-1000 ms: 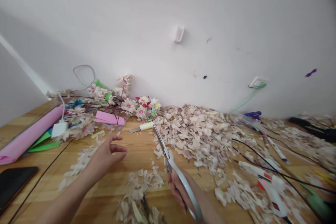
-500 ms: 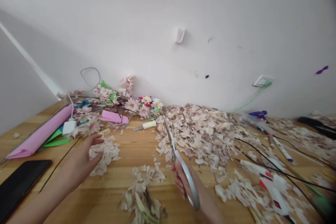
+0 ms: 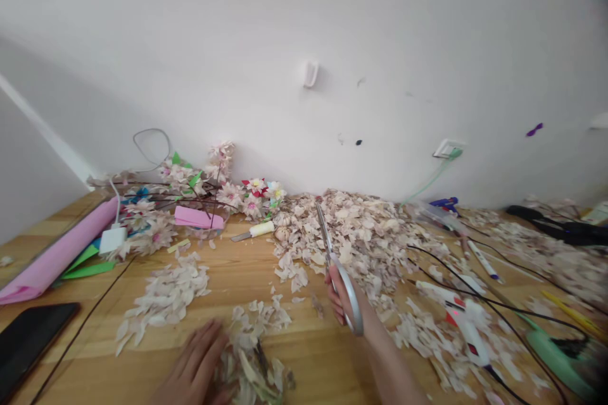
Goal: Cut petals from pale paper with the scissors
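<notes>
My right hand [image 3: 339, 297] is wrapped round the grip of a pair of scissors [image 3: 352, 304], whose blades point up and away over a big heap of pale papery flakes [image 3: 361, 234]. My left hand [image 3: 194, 361] is low at the front with its fingers stretched out, its thumb side touching or close to a small pile of flakes and dry stalk bits [image 3: 251, 354]. Beyond that hand lies a loose patch of cut petal-like flakes [image 3: 166, 294]. A utility knife [image 3: 256, 230] with a pale yellow handle rests by the heap's left edge.
Left are a black phone [image 3: 35, 342], a pink paper roll [image 3: 61, 250], a white charger [image 3: 113, 240] and handmade flowers [image 3: 190, 183]. On the right are a white glue gun [image 3: 463, 323] with black cables, a marker [image 3: 483, 259] and a green cutter-like tool [image 3: 555, 361].
My left hand has come down and right, from the loose flakes to the small front pile. The scissors in my right hand have shifted slightly up and right. The view has turned rightward.
</notes>
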`<state>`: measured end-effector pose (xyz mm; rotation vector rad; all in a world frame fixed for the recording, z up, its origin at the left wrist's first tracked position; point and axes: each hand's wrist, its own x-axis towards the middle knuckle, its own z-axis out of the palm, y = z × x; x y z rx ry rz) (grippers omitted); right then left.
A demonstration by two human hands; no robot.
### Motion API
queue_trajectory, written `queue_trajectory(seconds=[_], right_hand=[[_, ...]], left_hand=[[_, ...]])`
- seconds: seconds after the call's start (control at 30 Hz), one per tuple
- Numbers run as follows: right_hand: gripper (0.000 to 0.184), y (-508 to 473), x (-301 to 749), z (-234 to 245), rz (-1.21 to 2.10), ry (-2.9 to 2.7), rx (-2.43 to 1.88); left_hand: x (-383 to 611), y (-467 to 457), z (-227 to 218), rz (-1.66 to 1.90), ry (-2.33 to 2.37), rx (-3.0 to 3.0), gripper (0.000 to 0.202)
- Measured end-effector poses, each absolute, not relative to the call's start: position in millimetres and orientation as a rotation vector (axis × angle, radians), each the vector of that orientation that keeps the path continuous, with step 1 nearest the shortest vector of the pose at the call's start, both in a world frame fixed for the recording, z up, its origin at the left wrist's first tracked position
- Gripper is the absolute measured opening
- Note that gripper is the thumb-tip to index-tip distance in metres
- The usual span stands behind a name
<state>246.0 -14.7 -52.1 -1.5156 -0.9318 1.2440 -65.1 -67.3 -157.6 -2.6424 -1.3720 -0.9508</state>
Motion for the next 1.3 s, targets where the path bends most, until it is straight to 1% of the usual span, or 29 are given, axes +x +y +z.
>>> queue_trajectory(seconds=[0.07,0.1,0.13,0.2,0.3,0.37,0.4,0.43,0.47,0.53,0.6,0.7,0.83,0.97,1.1,1.2,1.3], right_hand=[[0.046,-12,248,-55,1.235,-0.929,-1.548],[0.045,-11,249,-57,1.224,-0.931,-1.561],[0.044,-10,250,-59,1.205,-0.936,-1.571],[0.042,-9,252,-62,1.147,-0.955,-1.58],[0.041,-6,253,-66,1.063,-0.988,-1.585],[0.039,-4,254,-69,1.022,-1.004,-1.595],[0.038,-3,255,-71,1.001,-1.01,-1.6],[0.037,-2,255,-73,0.98,-1.015,-1.606],[0.035,-1,255,-75,0.958,-1.016,-1.612],[0.032,0,256,-78,0.92,-1.017,-1.632],[0.028,1,257,-80,0.891,-1.019,-1.671],[0.024,1,258,-82,0.845,-1.032,-1.752],[0.016,0,256,-82,0.784,-1.085,-1.839],[0.016,-4,249,-77,0.714,-1.141,-1.935],[0.014,-6,244,-70,0.634,-1.205,-2.011],[0.017,-8,243,-67,0.617,-1.254,-2.046],[0.018,-8,242,-68,0.627,-1.306,-2.049]], left_hand=[[-34,-53,-135,-0.949,-1.524,-2.666,0.047],[-20,-48,-125,-0.932,-1.615,-2.701,0.043],[-9,-43,-117,-0.935,-1.671,-2.75,0.042],[8,-38,-105,-0.942,-1.763,-2.867,0.045],[20,-36,-95,-0.859,-1.749,-3.218,0.052],[26,-34,-86,-0.885,-1.741,-3.432,0.05],[30,-31,-80,-0.96,-1.763,-3.48,0.047],[35,-26,-74,-1.068,-1.807,-3.472,0.044],[39,-20,-68,-1.103,-1.809,-3.448,0.042],[49,-4,-60,-1.031,-1.788,-3.256,0.036],[56,13,-57,-0.982,-1.757,-3.207,0.033],[60,27,-60,-0.893,-1.745,-3.171,0.041],[56,25,-62,-0.846,-1.869,-3.039,0.041],[54,22,-62,-0.882,-1.942,-2.975,0.045],[54,25,-69,-0.955,-1.888,-3.047,0.055],[52,27,-72,-1.028,-1.886,-3.081,0.06],[52,29,-71,-1.121,-1.938,-3.071,0.061]])
